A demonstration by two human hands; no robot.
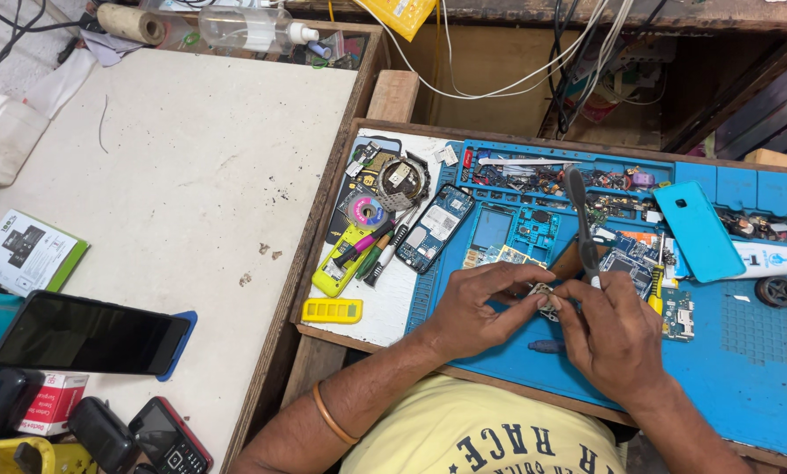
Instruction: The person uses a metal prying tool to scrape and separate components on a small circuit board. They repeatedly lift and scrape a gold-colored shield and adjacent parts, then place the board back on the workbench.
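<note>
Both hands are over the blue work mat (744, 351), close to its near edge. The left hand (477, 307) pinches a small metal part (547, 301) from the left, while the right hand (613, 333) closes on it from the right, also gripping tweezers (579, 219) that stick up and away. Circuit boards (534, 233) and loose parts crowd the mat just beyond. The pale table (191, 175) on the left lies mostly bare, with a dark phone (86, 333) near its front edge.
</note>
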